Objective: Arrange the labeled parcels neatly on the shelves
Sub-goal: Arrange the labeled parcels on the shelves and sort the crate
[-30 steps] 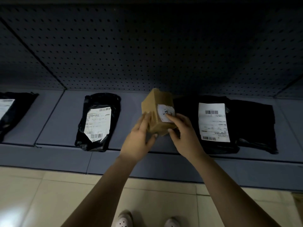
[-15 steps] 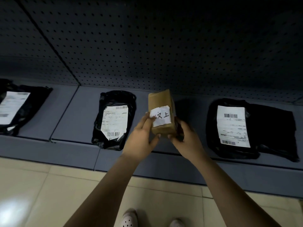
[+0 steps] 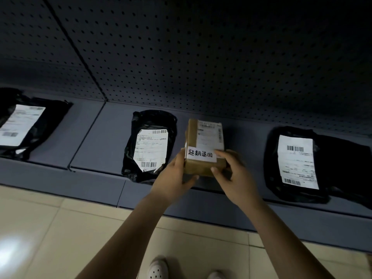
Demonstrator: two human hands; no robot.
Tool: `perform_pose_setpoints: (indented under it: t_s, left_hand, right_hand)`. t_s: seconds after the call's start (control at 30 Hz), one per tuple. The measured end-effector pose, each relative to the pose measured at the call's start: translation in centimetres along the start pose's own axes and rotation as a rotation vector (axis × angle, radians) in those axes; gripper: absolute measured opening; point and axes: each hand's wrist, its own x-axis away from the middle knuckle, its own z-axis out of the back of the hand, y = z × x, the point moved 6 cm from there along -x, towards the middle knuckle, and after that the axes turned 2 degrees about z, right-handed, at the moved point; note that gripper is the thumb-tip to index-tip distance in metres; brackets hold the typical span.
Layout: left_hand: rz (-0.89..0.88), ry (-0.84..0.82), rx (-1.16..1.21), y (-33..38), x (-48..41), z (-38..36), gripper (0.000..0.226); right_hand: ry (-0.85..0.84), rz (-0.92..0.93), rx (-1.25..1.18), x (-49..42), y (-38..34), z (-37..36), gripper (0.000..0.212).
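Change: Since half a second ago we have turned the cardboard box (image 3: 203, 150) in our hands, so its handwritten label (image 3: 200, 155) now faces us in full and a printed label (image 3: 210, 135) shows on top.
Hands: Our left hand (image 3: 173, 182) grips the box's near left corner. Our right hand (image 3: 235, 180) holds its near right side, fingers curled on it.
Box: We hold it over the near edge of the shelf (image 3: 100, 141); we cannot tell whether it touches.
Parcels: The middle black parcel (image 3: 149, 146) lies flat just left of the box, the right black parcel (image 3: 298, 164) well apart on its other side, and the far-left black parcel (image 3: 26, 123) on the next shelf section. Each has its white label facing up.
Backdrop: A perforated back panel (image 3: 201, 57) stands behind, with the tiled floor (image 3: 60, 228) and white shoes (image 3: 158, 268) nearest us.
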Motion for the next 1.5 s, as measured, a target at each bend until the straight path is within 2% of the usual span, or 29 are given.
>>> perform_pose_setpoints:
  t_s: [0.13, 0.23, 0.33, 0.4, 0.47, 0.57, 0.87, 0.97, 1.07, 1.13, 1.27, 1.5]
  left_hand:
    - [0.012, -0.054, 0.012, -0.4, 0.1, -0.8, 0.071]
    - [0.048, -0.082, 0.005, -0.9, 0.2, -1.0, 0.070]
    - [0.069, -0.071, 0.204, -0.8, 0.1, -0.8, 0.080]
    - [0.096, -0.063, 0.341, -0.7, -0.1, -0.9, 0.085]
    - [0.106, -0.075, 0.397, -0.3, -0.3, -1.0, 0.079]
    - [0.104, -0.075, 0.463, 0.3, 0.0, -1.0, 0.072]
    - [0.005, 0.012, 0.570, 2.0, 2.1, -0.2, 0.073]
    - [-0.051, -0.006, 0.401, 3.0, 3.3, 0.8, 0.079]
    - [-0.036, -0.003, 0.022, 3.8, 5.2, 2.3, 0.081]
    - [-0.021, 0.038, -0.125, 5.1, 6.9, 3.9, 0.078]
    - [-0.024, 0.175, -0.298, 7.9, 10.6, 7.0, 0.065]
    - [-0.017, 0.363, -0.442, 11.8, 17.3, 9.5, 0.045]
  right_hand:
    - [0.008, -0.020, 0.038, 1.1, 0.6, 0.3, 0.041]
    - [-0.006, -0.134, -0.092, 1.6, 1.2, 0.2, 0.050]
    - [-0.001, -0.337, -0.265, 1.5, 2.0, 0.1, 0.061]
    - [-0.054, -0.437, -0.275, 1.3, 2.5, 0.0, 0.064]
    - [-0.125, -0.488, -0.254, 1.3, 2.7, -0.4, 0.064]
    - [-0.154, -0.484, -0.315, 1.3, 2.2, -0.6, 0.062]
    - [-0.090, -0.401, -0.529, 2.5, 1.4, 0.8, 0.053]
    - [-0.051, -0.392, -0.574, 3.1, 1.1, 1.5, 0.049]
    - [-0.008, -0.407, -0.648, 4.6, 0.1, 2.6, 0.050]
    - [0.000, -0.405, -0.681, 5.8, -1.2, 3.8, 0.049]
    - [-0.037, -0.417, -0.684, 8.1, -4.3, 5.9, 0.059]
    - [-0.113, -0.363, -0.657, 11.8, -8.6, 8.5, 0.058]
